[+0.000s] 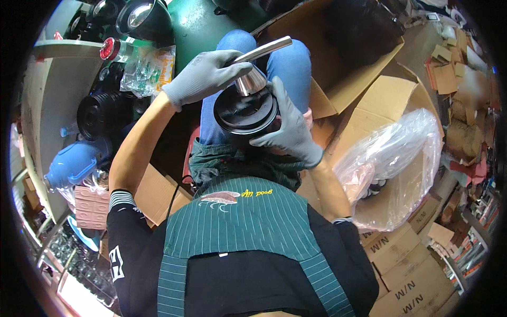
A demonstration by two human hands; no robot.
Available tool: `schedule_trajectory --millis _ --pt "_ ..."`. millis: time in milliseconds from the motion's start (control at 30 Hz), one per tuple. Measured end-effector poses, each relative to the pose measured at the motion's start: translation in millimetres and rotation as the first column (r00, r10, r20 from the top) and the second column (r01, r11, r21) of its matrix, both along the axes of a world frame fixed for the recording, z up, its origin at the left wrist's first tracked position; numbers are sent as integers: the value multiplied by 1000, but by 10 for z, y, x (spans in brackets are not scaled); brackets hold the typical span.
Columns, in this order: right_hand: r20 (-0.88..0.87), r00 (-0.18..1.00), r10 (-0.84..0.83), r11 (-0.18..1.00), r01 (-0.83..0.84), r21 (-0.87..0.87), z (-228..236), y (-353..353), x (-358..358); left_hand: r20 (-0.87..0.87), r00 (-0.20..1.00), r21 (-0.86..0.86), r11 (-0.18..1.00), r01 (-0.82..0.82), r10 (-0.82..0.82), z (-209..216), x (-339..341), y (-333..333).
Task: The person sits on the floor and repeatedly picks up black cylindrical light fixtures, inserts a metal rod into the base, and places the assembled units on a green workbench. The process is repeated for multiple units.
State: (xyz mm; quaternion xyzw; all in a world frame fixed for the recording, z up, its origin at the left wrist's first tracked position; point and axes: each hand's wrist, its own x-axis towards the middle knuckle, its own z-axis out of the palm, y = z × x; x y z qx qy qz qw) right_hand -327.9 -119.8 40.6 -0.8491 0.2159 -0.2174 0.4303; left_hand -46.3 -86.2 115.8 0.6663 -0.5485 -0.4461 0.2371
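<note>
My left hand (pixel 211 74), in a grey knit glove, is closed on a silver metal piece (pixel 266 49), which has a long bar-like arm and a short flared cylinder. That cylinder stands on the glossy black top of a round black housing (pixel 244 113) with stepped rims. My right hand (pixel 291 124), also gloved in grey, grips the housing from the right side, its fingers curled round the edge. Both pieces are above my lap, over blue jeans and a green striped apron (pixel 237 211). The housing's underside is hidden.
At right stands an open carton (pixel 393 100) with a clear plastic bag (pixel 396 164); another carton (pixel 322 98) is beyond it. Stacked boxes (pixel 406 264) lie lower right. To the left are black ringed parts (pixel 100 116), a blue plastic jug (pixel 76 161), a red-capped bottle (pixel 110 48) and black domes (pixel 145 24).
</note>
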Motion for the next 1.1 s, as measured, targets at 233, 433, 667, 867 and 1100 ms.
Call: schedule_trajectory --millis 233,433,667,867,1100 --pt "31 998 63 981 -68 179 31 -36 -28 51 990 46 991 128 -130 446 -248 351" --pt "337 881 -332 401 -191 896 -123 -173 117 293 954 102 994 34 -63 478 -503 557" --pt "519 855 -13 339 -484 806 -173 -717 998 220 975 251 964 -85 29 648 -795 632" --pt "573 818 49 135 -574 808 -348 -748 1285 247 932 437 828 -350 264 661 -1042 533" --pt "518 846 -121 102 -509 855 -428 -670 1129 310 914 307 882 -357 262 343 -950 514"
